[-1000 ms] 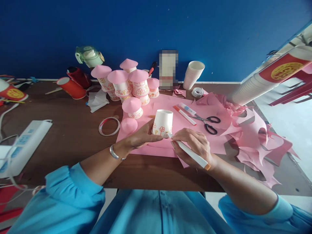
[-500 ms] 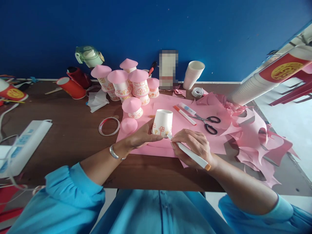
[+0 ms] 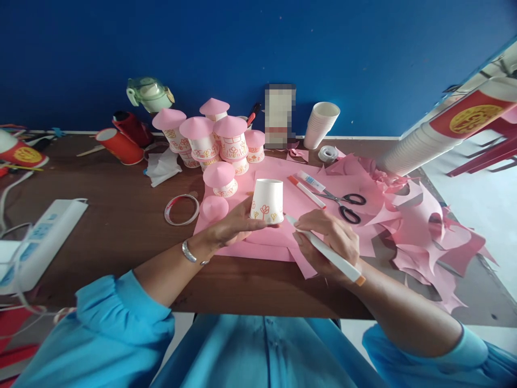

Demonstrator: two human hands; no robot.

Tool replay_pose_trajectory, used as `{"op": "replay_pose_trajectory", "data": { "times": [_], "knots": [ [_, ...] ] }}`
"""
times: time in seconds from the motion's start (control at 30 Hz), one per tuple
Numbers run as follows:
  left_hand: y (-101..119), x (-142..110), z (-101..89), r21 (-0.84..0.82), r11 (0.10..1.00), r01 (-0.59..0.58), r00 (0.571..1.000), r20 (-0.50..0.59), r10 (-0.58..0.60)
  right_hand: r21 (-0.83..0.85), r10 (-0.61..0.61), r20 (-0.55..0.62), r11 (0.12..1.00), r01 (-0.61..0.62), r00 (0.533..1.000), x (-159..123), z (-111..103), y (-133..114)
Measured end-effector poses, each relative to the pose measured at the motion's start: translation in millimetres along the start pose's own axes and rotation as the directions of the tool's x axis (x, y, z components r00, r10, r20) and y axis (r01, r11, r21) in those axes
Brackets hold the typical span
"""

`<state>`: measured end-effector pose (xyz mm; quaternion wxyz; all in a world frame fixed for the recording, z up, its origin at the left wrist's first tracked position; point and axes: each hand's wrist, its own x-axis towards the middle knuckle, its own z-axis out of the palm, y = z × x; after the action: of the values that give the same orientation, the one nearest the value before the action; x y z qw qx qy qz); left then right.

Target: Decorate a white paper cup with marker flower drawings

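An upside-down white paper cup (image 3: 267, 196) with orange and yellow flowers drawn around its lower part is held in my left hand (image 3: 236, 223), thumb and fingers closed on its left side and rim. In my right hand (image 3: 329, 237) is a white marker (image 3: 332, 255) with an orange end. Its tip points at the cup from the right, a small gap apart. Under both hands lies pink paper (image 3: 266, 242). Left of the cup sit a pink paper cone (image 3: 215, 208) and a small cup piece with a pink cone roof (image 3: 218, 175).
Several decorated cups with pink cone roofs (image 3: 230, 127) stand behind. Scissors (image 3: 348, 208), another marker (image 3: 307, 192) and a glue tube (image 3: 311, 181) lie to the right, beside pink scraps (image 3: 428, 231). A tape roll (image 3: 181, 209) and a power strip (image 3: 44, 242) are at left.
My right hand with the marker has drawn back to the right, its tip leaving the cup. The cup has shifted slightly left and been turned a little in my left hand.
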<state>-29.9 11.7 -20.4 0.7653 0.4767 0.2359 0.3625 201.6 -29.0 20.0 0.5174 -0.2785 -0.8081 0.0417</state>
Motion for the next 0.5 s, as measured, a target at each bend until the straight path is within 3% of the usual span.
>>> {"op": "replay_pose_trajectory", "data": {
  "times": [0.2,0.33,0.5],
  "knots": [
    [-1.9,2.9,-1.5,-0.055,0.998,-0.04,0.999,-0.004,0.04,-0.057,0.059,-0.06,0.996,-0.063,0.996,-0.4,2.9,3.1],
    [2.2,4.9,4.6,-0.092,0.995,-0.033,0.999,0.0,0.033,-0.061,0.069,-0.019,0.996,-0.07,0.997,-2.3,4.5,4.4],
    [-0.1,2.3,3.2,-0.019,1.0,0.001,1.0,0.024,-0.001,-0.056,0.038,0.017,0.998,-0.037,0.999,-5.7,6.6,5.2]
  ]
}}
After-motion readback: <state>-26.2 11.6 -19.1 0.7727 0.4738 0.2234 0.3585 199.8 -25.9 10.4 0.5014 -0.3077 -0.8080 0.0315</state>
